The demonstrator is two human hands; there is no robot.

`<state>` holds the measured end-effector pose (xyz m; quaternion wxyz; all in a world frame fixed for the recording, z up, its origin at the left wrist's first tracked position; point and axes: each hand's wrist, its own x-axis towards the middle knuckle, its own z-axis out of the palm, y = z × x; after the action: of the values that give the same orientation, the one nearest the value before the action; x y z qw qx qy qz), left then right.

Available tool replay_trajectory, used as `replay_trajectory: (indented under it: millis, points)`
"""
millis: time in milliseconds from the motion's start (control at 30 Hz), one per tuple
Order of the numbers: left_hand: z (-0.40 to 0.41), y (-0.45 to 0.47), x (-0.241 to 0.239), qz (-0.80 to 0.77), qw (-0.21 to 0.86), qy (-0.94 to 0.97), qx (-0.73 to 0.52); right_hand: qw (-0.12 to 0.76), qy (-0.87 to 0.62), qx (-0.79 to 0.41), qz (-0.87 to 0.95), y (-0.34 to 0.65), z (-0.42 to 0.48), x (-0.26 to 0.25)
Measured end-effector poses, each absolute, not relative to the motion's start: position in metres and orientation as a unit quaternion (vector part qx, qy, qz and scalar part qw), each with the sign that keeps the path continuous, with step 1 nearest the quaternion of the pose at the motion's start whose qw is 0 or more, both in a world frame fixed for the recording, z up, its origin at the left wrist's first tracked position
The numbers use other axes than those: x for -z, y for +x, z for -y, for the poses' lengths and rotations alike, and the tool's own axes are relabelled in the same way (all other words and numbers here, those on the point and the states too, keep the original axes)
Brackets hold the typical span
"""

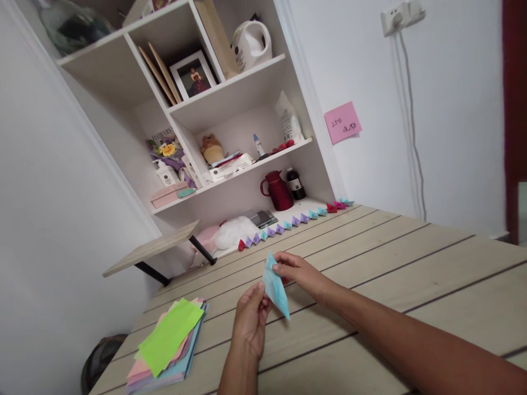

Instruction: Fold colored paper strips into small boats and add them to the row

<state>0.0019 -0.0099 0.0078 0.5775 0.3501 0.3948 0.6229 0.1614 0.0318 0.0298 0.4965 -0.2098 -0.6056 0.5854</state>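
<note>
Both my hands hold a folded light-blue paper (pixel 275 288) above the wooden table (pixel 391 263). My left hand (pixel 250 318) pinches its lower left edge from below. My right hand (pixel 298 272) pinches its upper part with thumb and fingers. The paper is a narrow pointed shape, with one tip up and one tip down to the right. A stack of coloured paper sheets (pixel 168 343), a green one on top, lies on the table to the left of my left hand.
A row of small folded paper pieces (pixel 288 224) in pink, purple and blue lines the table's far edge. Behind it stand white shelves (pixel 230 93) with a red jug (pixel 278 190), bottles and a framed picture. A pink sticky note (pixel 342 122) hangs on the wall.
</note>
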Motion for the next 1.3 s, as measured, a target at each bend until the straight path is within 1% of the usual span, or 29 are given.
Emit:
replay_trajectory:
  millis: [267, 400, 500, 700, 833, 1000, 1300]
  points:
    - [0.012, 0.003, -0.007, -0.429, 0.547, 0.391, -0.603, 0.479, -0.236, -0.547, 0.644, 0.158, -0.040, -0.017]
    - [0.012, 0.003, -0.005, -0.462, 0.509, 0.436, -0.581, 0.457, -0.267, -0.509, 0.679, 0.158, -0.040, -0.013]
    - [0.009, 0.004, -0.002, -0.495, 0.447, 0.483, -0.567, 0.436, -0.309, -0.459, 0.710, 0.161, -0.042, -0.008]
    - [0.006, 0.007, 0.003, -0.538, 0.286, 0.552, -0.569, 0.393, -0.376, -0.351, 0.762, 0.167, -0.049, 0.002]
    - [0.008, 0.002, 0.006, -0.560, 0.237, 0.568, -0.554, 0.362, -0.385, -0.304, 0.793, 0.169, -0.047, 0.004]
    - [0.008, -0.004, 0.006, -0.573, 0.206, 0.586, -0.534, 0.317, -0.364, -0.270, 0.834, 0.169, -0.044, 0.006]
    - [0.012, -0.006, 0.009, -0.552, 0.224, 0.663, -0.454, 0.264, -0.352, -0.253, 0.862, 0.169, -0.046, 0.004]
